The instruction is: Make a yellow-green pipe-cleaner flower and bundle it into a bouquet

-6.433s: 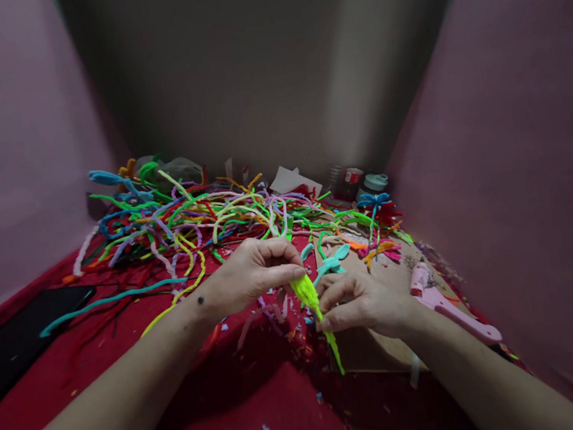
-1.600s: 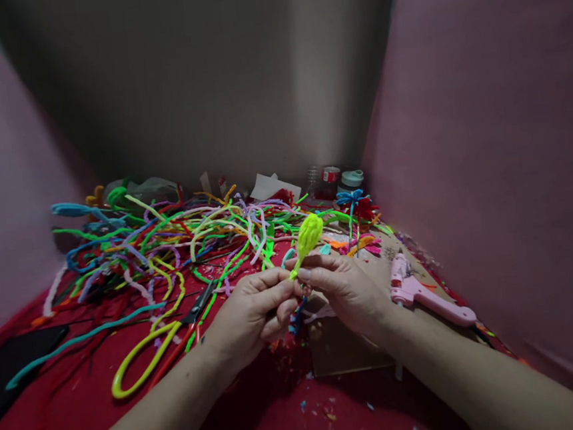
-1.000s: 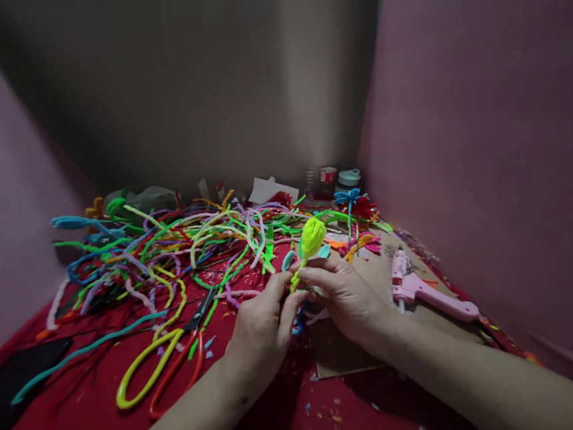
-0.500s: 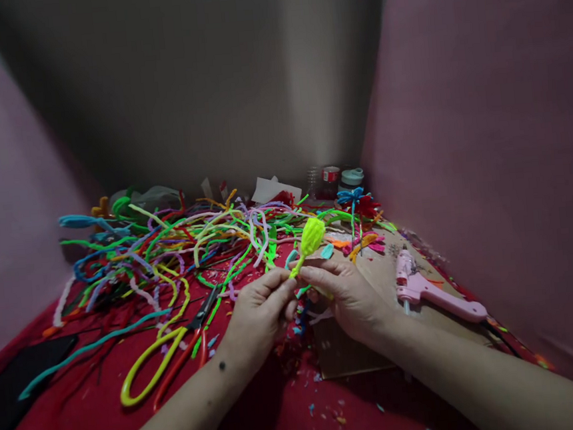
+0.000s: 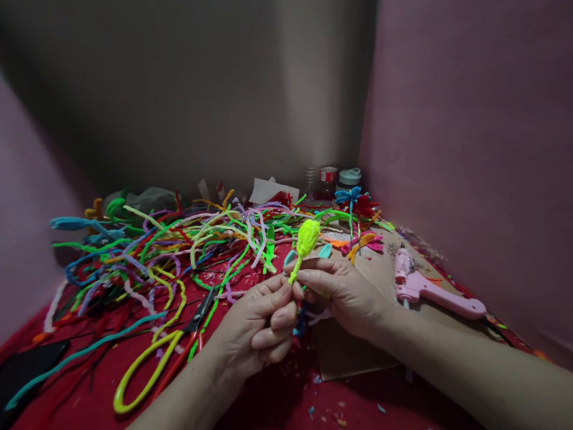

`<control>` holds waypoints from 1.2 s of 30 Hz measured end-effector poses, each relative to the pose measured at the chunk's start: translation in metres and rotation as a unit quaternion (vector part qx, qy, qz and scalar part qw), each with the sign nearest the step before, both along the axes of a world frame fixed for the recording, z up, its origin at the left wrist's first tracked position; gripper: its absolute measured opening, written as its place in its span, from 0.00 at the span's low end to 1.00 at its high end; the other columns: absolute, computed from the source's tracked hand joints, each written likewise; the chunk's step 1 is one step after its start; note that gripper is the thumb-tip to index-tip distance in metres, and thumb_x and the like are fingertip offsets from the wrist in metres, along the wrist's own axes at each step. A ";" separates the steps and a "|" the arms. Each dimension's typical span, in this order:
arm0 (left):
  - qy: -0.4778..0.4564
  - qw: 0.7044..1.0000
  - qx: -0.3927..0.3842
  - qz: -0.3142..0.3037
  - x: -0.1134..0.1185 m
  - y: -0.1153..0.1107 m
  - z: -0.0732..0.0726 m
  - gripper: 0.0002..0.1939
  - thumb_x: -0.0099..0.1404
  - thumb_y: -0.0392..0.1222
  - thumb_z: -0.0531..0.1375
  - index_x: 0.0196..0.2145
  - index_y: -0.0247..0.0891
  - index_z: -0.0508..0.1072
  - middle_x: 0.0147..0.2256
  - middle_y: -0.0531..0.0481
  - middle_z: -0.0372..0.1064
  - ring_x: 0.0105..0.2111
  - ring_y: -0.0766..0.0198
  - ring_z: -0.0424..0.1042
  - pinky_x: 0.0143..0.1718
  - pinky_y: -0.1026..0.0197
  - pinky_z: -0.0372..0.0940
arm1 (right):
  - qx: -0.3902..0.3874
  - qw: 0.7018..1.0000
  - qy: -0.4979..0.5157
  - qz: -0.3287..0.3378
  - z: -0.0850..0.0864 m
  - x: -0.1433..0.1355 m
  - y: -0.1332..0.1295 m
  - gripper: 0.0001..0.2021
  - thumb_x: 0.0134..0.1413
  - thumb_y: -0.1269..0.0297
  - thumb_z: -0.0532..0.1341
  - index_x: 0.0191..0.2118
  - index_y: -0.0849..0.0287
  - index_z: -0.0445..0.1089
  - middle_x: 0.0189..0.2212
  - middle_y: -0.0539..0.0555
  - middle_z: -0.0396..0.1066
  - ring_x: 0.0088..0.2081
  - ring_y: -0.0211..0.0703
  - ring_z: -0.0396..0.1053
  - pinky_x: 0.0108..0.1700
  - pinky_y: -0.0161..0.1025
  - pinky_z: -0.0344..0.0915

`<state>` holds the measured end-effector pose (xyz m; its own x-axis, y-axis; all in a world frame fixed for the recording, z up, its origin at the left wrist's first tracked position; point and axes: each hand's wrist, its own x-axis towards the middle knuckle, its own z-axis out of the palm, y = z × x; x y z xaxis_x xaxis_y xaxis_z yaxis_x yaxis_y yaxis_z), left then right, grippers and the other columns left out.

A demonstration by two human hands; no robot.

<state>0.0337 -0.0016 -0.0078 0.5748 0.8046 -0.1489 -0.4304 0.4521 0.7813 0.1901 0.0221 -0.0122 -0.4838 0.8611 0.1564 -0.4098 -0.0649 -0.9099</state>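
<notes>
Walls (image 5: 499,123) of dull pink and purple flanked a red cloth (image 5: 264,418). Across its far part sprawled a heap of colored pipe cleaners (image 5: 217,229); cardboard (image 5: 354,357) lay to the right. Scissors (image 5: 148,382) with a yellow handle loop rested beside the left forearm. The left hand (image 5: 263,321) and right hand (image 5: 346,291) came close together before the heap. A pink glue gun (image 5: 434,296) lay on the cardboard, beyond the right wrist. Smaller, a neon-yellow fuzzy bud (image 5: 308,238) stood tilted rightward above the fingers, its stem pinched low by the left grip and just higher by the right grip. Tiny scraps (image 5: 341,423) dotted the cloth.
</notes>
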 end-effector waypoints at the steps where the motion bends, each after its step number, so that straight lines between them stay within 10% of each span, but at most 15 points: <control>1: -0.007 1.000 -0.002 -0.008 0.000 0.000 0.000 0.07 0.62 0.43 0.59 0.32 0.37 0.69 0.14 0.63 0.56 0.08 0.81 0.35 0.07 0.76 0.49 | 0.006 1.000 -0.004 0.000 0.000 0.000 0.000 0.07 0.50 0.63 0.62 0.28 0.60 0.73 0.22 0.48 0.66 0.24 0.32 0.58 0.27 0.32 0.52; 36: 0.028 0.997 0.070 -0.012 0.004 0.003 -0.014 0.12 0.67 0.41 0.51 0.32 0.33 0.70 0.19 0.50 0.72 0.07 0.71 0.63 0.05 0.74 0.54 | 0.058 0.991 -0.033 -0.113 0.006 -0.001 -0.007 0.14 0.46 0.57 0.65 0.21 0.62 0.68 0.21 0.49 0.64 0.25 0.35 0.63 0.27 0.34 0.60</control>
<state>0.0372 0.0017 -0.0217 0.5885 0.8055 -0.0696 -0.3737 0.3473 0.8601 0.1895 0.0147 -0.0065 -0.2932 0.9265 0.2357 -0.3415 0.1288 -0.9310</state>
